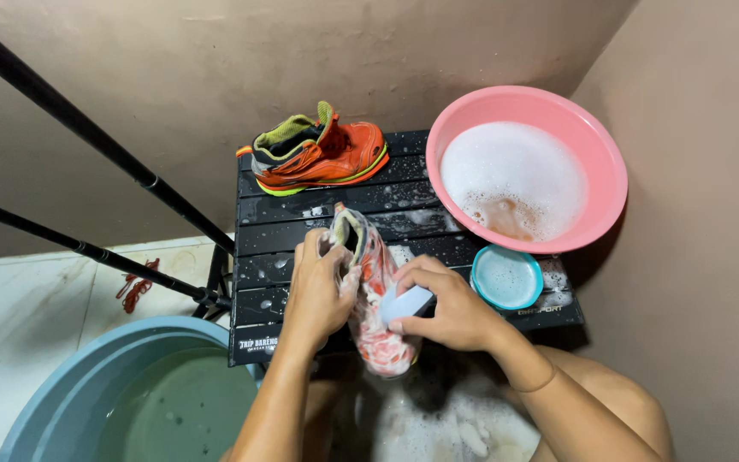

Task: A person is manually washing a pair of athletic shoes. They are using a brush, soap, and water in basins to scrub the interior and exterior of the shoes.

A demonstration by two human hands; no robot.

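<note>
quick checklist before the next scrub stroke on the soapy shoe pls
1. Left hand gripping the soapy shoe at its opening: ok.
2. Right hand with fingers wrapped on the white sponge block, pressed to the shoe's side: ok.
3. Shoe propped against the black slatted table edge: ok, though the slats are wet and foamy.
4. Pink basin with suds in reach, sitting fully on the table: not ok, it overhangs the right edge.
5. Small teal bowl clear of the right wrist: ok, apart.
6. Orange shoe out of the way at the back: ok.
</note>
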